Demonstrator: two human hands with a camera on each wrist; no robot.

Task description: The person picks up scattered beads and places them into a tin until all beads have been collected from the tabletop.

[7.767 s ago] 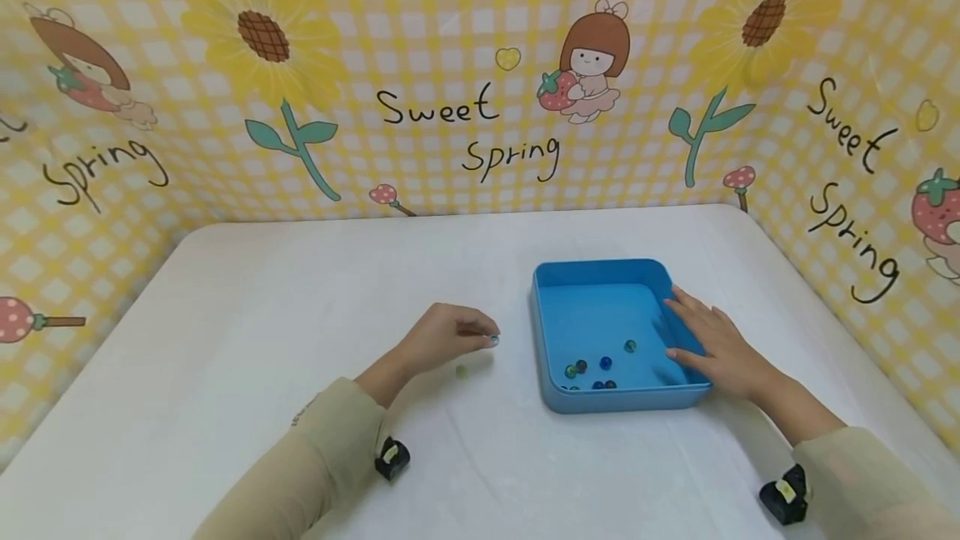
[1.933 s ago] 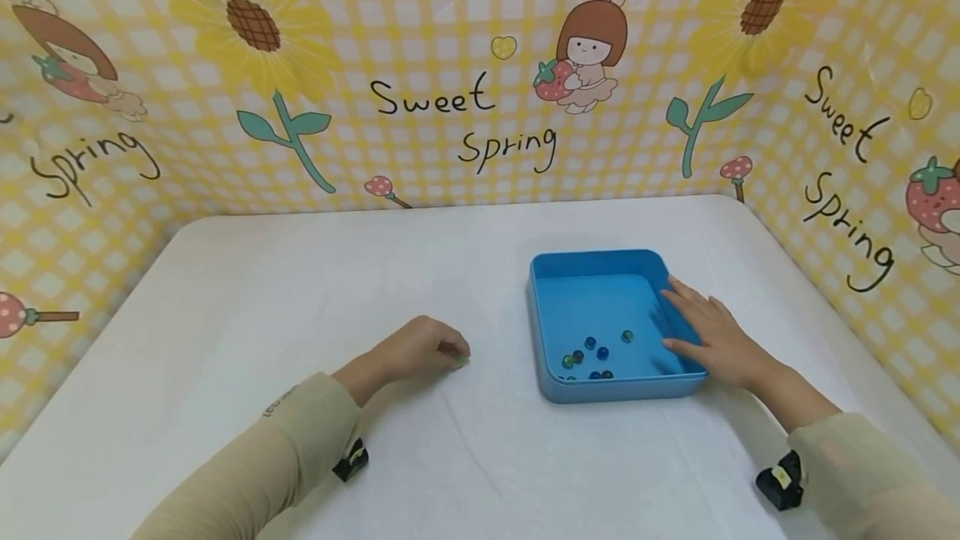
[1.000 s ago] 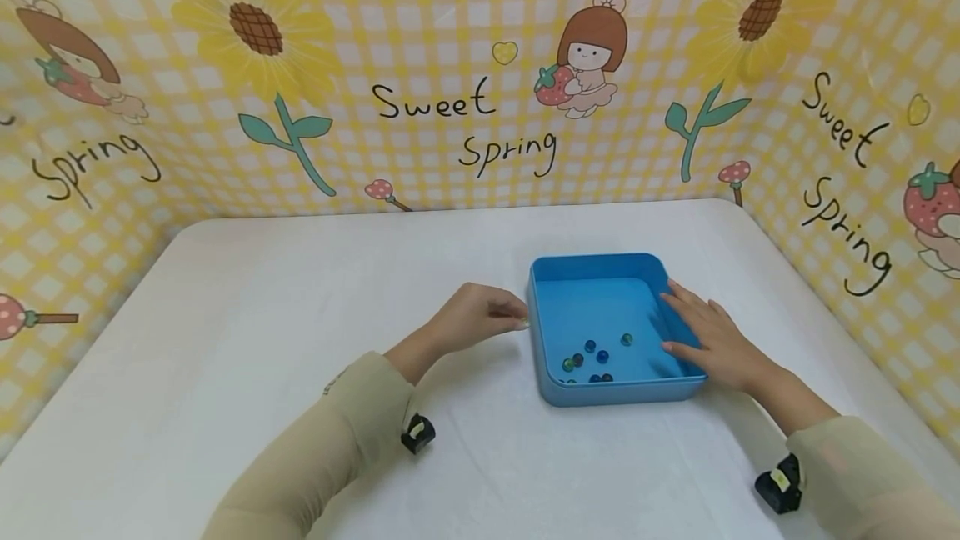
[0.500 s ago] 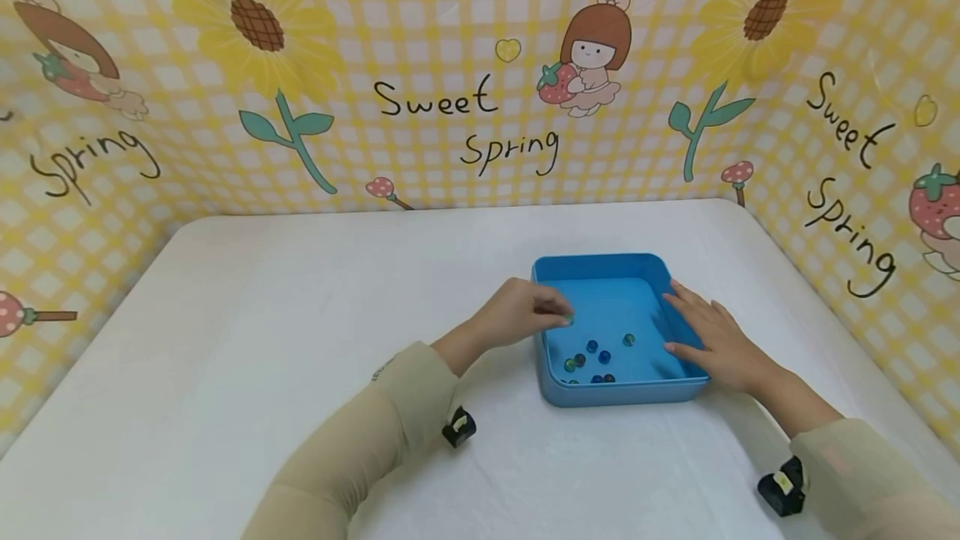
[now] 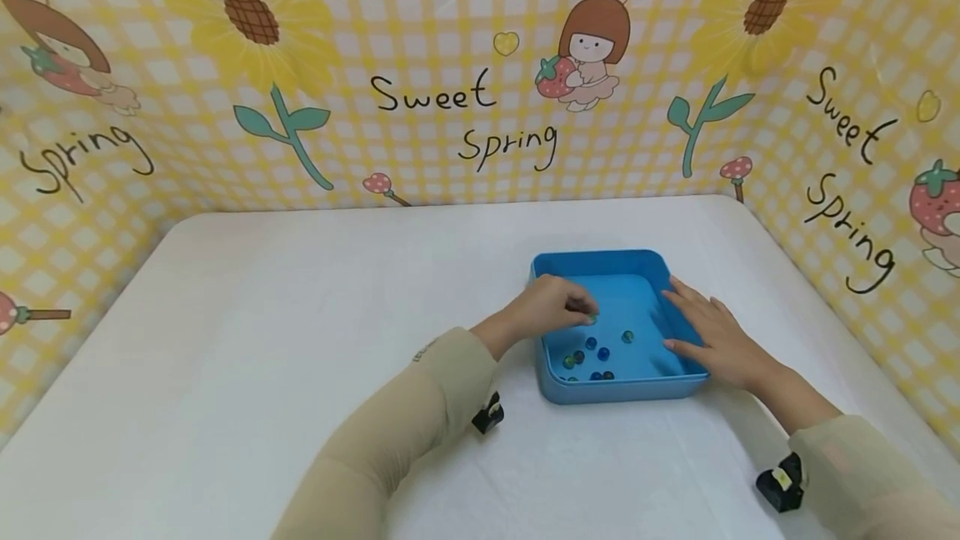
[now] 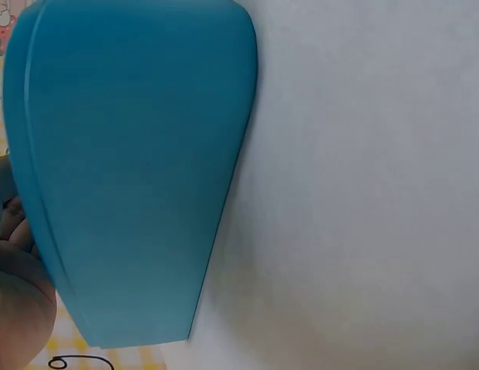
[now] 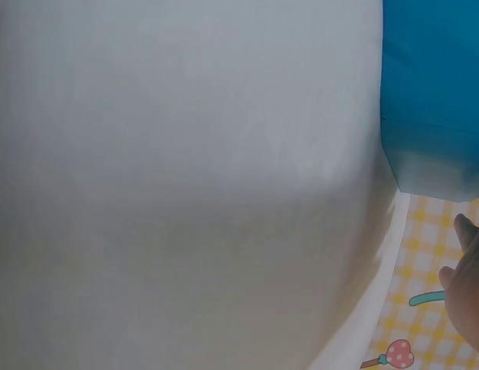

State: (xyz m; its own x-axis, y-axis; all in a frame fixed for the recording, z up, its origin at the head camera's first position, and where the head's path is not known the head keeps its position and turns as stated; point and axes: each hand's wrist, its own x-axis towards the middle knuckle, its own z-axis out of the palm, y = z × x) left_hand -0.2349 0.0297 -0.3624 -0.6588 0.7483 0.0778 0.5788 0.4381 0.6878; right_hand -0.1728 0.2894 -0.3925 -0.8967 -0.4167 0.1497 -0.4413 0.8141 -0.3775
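A shallow blue box (image 5: 622, 392) stands on the white table, with several glass marbles (image 5: 603, 353) lying mostly in its near left part. Over the inside of the box, my left hand (image 5: 553, 307) pinches a greenish marble (image 5: 592, 320) between thumb and fingertips. My right hand (image 5: 716, 348) rests on the box's right rim, its fingers stretched out and spread. In the left wrist view, the outer wall of the blue box (image 6: 139, 169) hides most of my fingers. The right wrist view catches only part of my right hand (image 7: 469, 293) beside the box.
The white tabletop (image 5: 262, 340) spreads left and in front of the box. A yellow checked cloth (image 5: 435, 15) with flowers and lettering walls off the back and both sides. Each sleeve carries a small black wrist camera (image 5: 782, 482).
My left hand picked a pale green marble off the table and carried it right, over the left rim, into the space above the box. A blue marble was added to the box earlier. The right hand stayed put.
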